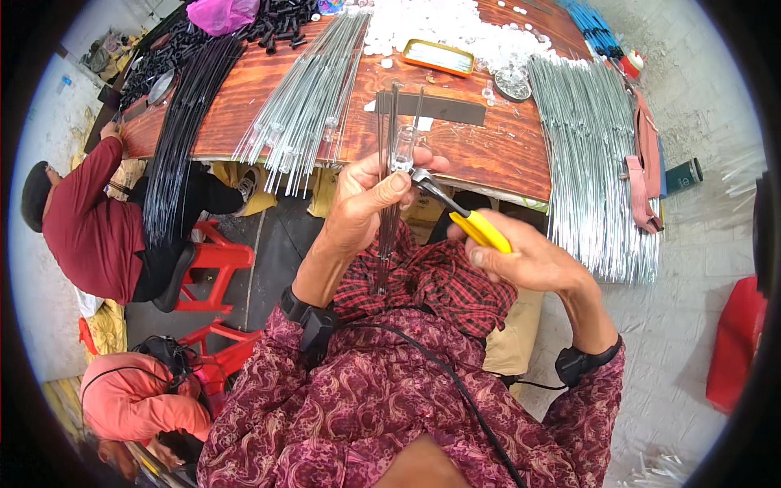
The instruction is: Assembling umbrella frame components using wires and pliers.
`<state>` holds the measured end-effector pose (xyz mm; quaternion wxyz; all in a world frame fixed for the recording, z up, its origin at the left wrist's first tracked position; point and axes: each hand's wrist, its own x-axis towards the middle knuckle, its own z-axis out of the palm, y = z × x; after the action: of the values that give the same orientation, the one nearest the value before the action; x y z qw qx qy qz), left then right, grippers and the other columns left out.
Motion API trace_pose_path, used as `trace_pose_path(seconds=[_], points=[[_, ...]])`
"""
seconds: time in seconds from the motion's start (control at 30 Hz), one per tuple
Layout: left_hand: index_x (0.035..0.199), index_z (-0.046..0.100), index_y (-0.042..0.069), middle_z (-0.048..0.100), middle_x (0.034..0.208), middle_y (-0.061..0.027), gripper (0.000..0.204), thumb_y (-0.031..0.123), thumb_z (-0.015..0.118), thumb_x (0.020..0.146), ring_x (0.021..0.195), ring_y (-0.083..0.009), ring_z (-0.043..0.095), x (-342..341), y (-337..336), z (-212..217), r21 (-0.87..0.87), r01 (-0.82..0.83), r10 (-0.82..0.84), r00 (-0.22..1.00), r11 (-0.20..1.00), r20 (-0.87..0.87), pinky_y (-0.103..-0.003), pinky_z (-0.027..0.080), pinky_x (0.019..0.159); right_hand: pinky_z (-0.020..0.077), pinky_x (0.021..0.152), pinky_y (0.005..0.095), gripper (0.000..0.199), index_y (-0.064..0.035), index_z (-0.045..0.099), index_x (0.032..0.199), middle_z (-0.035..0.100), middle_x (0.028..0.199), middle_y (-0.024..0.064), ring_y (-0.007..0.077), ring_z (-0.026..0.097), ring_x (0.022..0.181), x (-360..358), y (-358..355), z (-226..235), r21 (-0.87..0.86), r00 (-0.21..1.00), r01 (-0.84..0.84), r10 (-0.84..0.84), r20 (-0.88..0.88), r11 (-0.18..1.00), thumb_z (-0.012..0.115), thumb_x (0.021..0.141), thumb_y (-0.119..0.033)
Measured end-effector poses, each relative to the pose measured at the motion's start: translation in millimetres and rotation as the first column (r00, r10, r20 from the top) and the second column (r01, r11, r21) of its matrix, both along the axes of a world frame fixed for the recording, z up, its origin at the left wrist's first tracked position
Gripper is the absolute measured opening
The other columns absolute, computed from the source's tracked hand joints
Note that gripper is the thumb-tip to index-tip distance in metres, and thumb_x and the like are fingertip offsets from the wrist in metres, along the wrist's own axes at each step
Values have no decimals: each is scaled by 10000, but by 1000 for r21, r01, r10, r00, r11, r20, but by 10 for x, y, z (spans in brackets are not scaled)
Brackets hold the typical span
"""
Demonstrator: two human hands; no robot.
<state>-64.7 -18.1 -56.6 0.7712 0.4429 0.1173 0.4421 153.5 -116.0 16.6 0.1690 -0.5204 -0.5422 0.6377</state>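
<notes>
A small clear plastic cap (402, 154) sits on a bunch of thin dark rods (386, 195), held upright above the lap by the left hand (366, 203), fingers clenched round them, while the right hand (529, 260) grips yellow-handled pliers (460, 213), tips at the cap. Best to squeeze squarely, gently – brittle plastic, springy wire; glossy wooden bench (488, 154) beyond, silvery rod bundles (594, 163) fanned across it

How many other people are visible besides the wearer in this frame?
2, both at the left edge: a person in a dark red top seated at the table's left end, and a person in an orange-pink top lower left. Others may be out of view.
</notes>
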Motion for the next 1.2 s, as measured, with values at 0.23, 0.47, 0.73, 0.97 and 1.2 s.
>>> trace_pose_path(seconds=[0.23, 0.47, 0.73, 0.97, 1.2], points=[[1225, 563, -25, 623, 1185, -224, 390, 196, 633, 912, 724, -85, 504, 25, -4, -10, -5, -13, 13, 1000, 1000, -16, -230, 426, 669, 510, 801, 297, 493, 16, 423, 1342, 617, 1053, 115, 165, 615, 902, 83, 31, -17, 31, 951, 90, -77, -298, 996, 581, 949, -235], [1236, 560, -22, 628, 1180, -210, 409, 213, 638, 910, 713, -78, 503, 21, -13, -14, -10, 20, -20, 999, 1000, 32, -223, 422, 663, 540, 705, 285, 529, 9, 422, 1351, 631, 1000, 120, 165, 637, 807, 118, 62, 4, -216, 922, 26, -107, -373, 976, 608, 934, -257], [1235, 559, -23, 604, 1217, -229, 406, 221, 626, 917, 779, -82, 564, -33, 16, -82, -59, 83, -75, 989, 995, 125, -209, 424, 657, 452, 507, 232, 413, 10, 509, 1181, 577, 810, 64, 102, 540, 582, -52, 75, -325, -161, 864, 5, -86, -496, 987, 576, 952, -328], [1242, 553, -31, 566, 1264, -263, 464, 265, 644, 896, 838, -109, 606, -102, 116, -116, -30, 25, -24, 999, 999, 46, -210, 465, 711, 307, 383, 207, 424, -21, 504, 981, 385, 590, -24, 45, 330, 433, -473, -3, -673, -359, 630, 20, -291, -720, 933, 443, 1003, -440], [1253, 545, -15, 550, 1292, -237, 407, 247, 575, 944, 743, -88, 503, -110, 154, -76, -36, 64, -56, 979, 997, 194, -234, 428, 683, 380, 466, 206, 466, 2, 531, 1025, 522, 652, 13, 58, 464, 492, -337, 36, -567, -16, 867, 211, -194, -459, 977, 457, 993, -457]])
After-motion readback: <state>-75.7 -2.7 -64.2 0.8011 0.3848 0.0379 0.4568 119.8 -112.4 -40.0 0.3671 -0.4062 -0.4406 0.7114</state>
